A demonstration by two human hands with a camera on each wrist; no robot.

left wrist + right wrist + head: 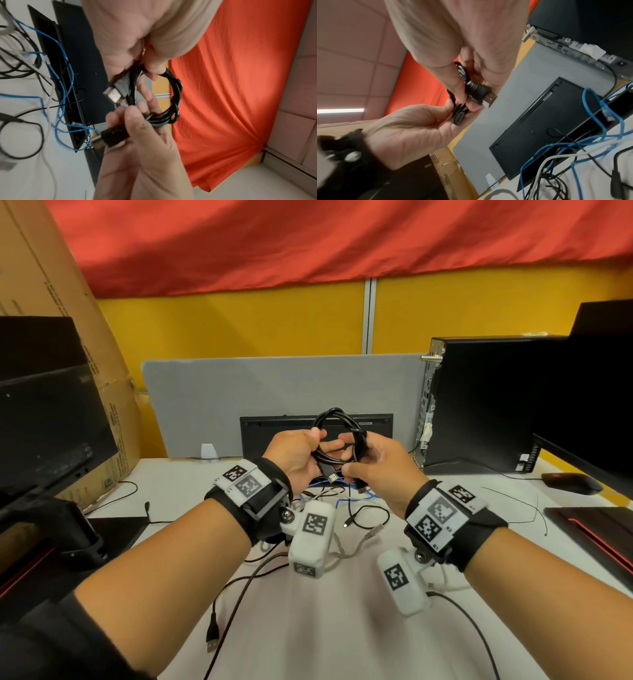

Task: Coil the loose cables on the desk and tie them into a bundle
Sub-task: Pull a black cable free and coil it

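Observation:
A black cable coil (337,419) is held in the air over the desk (308,628) between both hands. My left hand (317,440) grips the coil's left side, with the fingers (154,70) curled round the strands. My right hand (352,470) pinches the lower strands and one black plug (114,136). The coil's other end, a silver-tipped USB plug (114,93), sticks out below my left palm. Under the hands lie a loose blue cable (342,501), a white cable (346,553) and thin black cables (246,580), tangled together.
A black keyboard (274,433) leans upright against the grey divider (274,385). A PC tower (479,405) and a mouse (570,482) are on the right; a dark monitor (44,412) and a cardboard box (51,285) are on the left.

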